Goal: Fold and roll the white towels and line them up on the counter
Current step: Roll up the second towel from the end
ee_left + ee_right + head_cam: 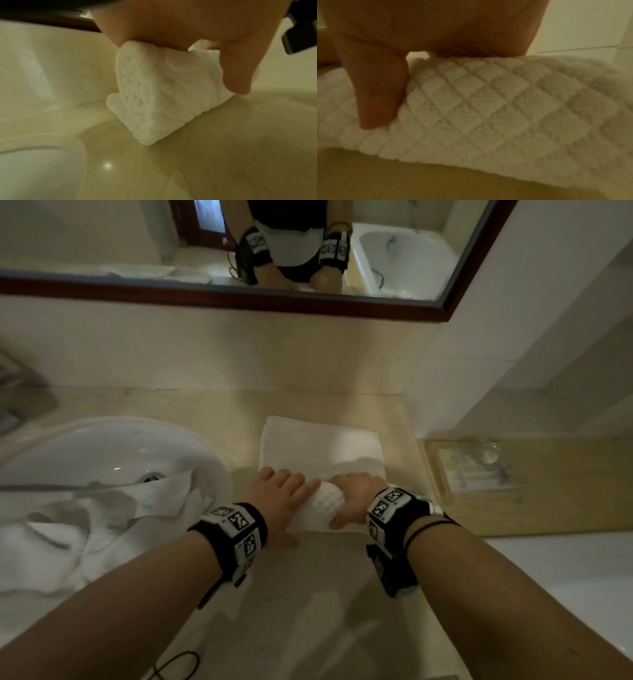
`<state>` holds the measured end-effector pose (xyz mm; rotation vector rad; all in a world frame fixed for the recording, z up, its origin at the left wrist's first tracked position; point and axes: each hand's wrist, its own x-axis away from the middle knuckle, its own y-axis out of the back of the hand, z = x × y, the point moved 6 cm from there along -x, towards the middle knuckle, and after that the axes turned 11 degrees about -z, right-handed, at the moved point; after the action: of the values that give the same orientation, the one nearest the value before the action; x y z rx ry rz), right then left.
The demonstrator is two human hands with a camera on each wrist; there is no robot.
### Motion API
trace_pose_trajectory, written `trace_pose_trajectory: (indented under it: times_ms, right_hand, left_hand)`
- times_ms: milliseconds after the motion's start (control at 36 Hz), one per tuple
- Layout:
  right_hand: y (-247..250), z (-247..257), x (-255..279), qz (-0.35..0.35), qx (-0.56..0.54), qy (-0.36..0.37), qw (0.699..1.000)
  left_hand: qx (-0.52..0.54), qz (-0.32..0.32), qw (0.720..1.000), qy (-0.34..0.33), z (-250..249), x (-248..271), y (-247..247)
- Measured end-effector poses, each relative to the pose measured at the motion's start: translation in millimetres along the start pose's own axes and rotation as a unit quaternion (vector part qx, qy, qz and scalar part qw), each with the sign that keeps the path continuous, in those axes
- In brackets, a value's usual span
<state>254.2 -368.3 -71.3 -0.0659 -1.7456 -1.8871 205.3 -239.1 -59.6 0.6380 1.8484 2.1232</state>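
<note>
A white waffle-weave towel (318, 446) lies on the beige counter (308, 594), right of the sink. Its near part is wound into a roll (325, 505), and the far part still lies flat. My left hand (281, 498) grips the roll's left end, and the left wrist view shows the spiral end of the roll (150, 97) with my thumb (240, 75) on its near side. My right hand (356, 494) grips the right part of the roll, with the thumb (380, 97) pressed into the quilted cloth (488, 108). The fingers of both hands are hidden over the top.
A white sink (102, 453) sits at the left, with a heap of loose white towels (85, 529) draped over its near rim. A clear plastic tray (476, 467) stands on the counter to the right. The wall and framed mirror (239, 299) are close behind.
</note>
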Motion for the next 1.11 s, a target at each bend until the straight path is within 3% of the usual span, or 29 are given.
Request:
trace_pose_trajectory:
  times_ms: [167, 361, 555, 639, 833, 1000, 1111]
  right_hand:
    - [-2, -2, -7, 0.009, 0.012, -0.006, 1.0]
    - [4, 7, 9, -0.126, 0.06, 0.032, 0.99]
    - [3, 18, 3, -0.126, 0.097, 0.002, 0.987]
    - [7, 17, -5, -0.11, 0.081, -0.004, 0.991]
    - [19, 11, -21, -0.087, 0.034, -0.016, 0.996]
    - [27, 9, -31, -0.049, 0.01, -0.039, 0.998]
    - [29, 6, -35, -0.013, -0.028, -0.056, 0.998]
  left_hand:
    - [0.004, 0.041, 0.999, 0.01, 4, -19, -9]
    - [0.072, 0.067, 0.995, 0.025, 20, -42, -5]
    - [0.13, 0.139, 0.98, 0.05, 32, -56, -6]
    - [0.112, 0.117, 0.986, 0.037, 33, -58, -2]
    - [0.033, -0.024, 0.999, -0.015, 21, -46, 11]
    - [0.035, -0.024, 0.999, 0.008, 20, -43, 9]
    - [0.065, 0.019, 0.997, 0.023, 26, -49, 12]
